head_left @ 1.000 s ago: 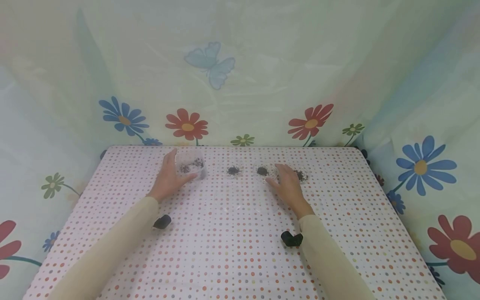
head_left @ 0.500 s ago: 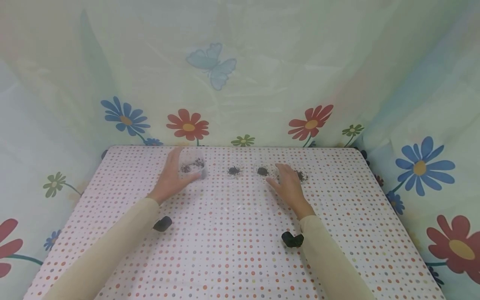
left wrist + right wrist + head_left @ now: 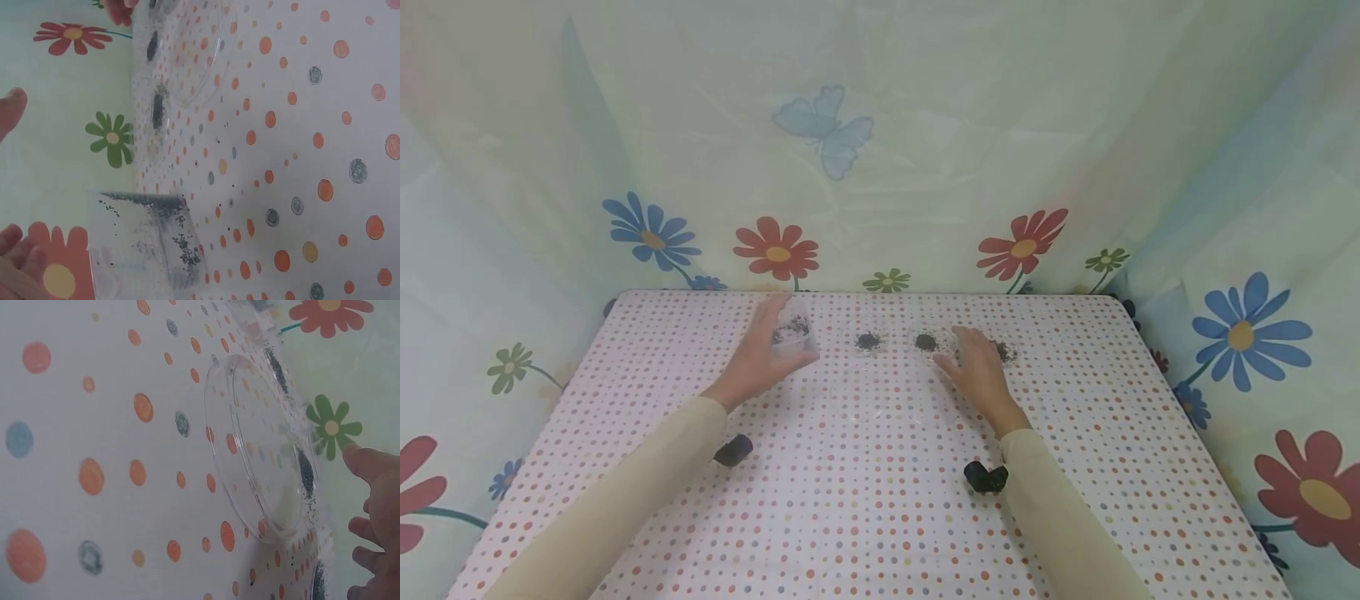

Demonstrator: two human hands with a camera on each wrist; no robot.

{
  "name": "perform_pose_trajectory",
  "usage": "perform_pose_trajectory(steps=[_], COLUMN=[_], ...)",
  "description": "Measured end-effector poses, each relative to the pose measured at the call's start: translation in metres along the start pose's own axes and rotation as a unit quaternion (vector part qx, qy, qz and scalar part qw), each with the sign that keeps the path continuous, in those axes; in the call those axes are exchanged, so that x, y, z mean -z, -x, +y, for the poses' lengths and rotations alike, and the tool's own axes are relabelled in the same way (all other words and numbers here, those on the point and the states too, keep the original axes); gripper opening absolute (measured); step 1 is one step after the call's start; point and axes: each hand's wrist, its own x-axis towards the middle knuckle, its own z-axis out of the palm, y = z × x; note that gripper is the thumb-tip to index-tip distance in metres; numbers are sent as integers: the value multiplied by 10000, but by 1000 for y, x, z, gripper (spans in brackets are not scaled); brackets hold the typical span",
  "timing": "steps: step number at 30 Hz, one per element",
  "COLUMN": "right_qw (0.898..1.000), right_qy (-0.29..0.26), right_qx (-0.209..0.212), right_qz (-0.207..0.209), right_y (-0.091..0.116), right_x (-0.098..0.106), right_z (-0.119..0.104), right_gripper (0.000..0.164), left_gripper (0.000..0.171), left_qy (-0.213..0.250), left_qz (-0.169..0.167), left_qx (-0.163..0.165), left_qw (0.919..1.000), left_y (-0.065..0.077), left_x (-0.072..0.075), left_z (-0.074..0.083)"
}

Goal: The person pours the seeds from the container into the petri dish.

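Near the far edge of the table (image 3: 850,500), left of centre, stands a clear box (image 3: 125,240) with dark grains. Beside its left side is the left hand (image 3: 754,360), thumb and fingers wide apart; whether they touch it I cannot tell. Rightward, three dishes (image 3: 942,342) of dark grains follow that edge. The right hand (image 3: 979,371), thumb spread wide from its fingers, is between the two rightmost. A clear lid (image 3: 256,450) lies on their near side.

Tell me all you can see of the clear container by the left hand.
The clear container looks like thin, squarish plastic with see-through walls. Dark grains are scattered inside, some seemingly clinging to a wall. It appears to stand on the spotted cloth, left of the nearest dark heap. The left hand is spread beside it; contact isn't clear, nor is any lid.
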Motion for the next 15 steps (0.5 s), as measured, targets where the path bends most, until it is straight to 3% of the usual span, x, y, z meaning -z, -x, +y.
perform_pose_trajectory(steps=[6,15], right_qw=[10000,9998], right_qy=[82,192], right_qx=[4,0], right_qz=[34,48], right_y=[-1,-5], right_x=[-1,-4], right_z=[1,3], right_gripper=[66,66], left_gripper=[96,94], left_qy=[92,598], left_qz=[-86,-432], left_qx=[-423,-555], left_qw=[9990,9957], left_y=[0,2], left_x=[-3,-8], left_z=[2,2])
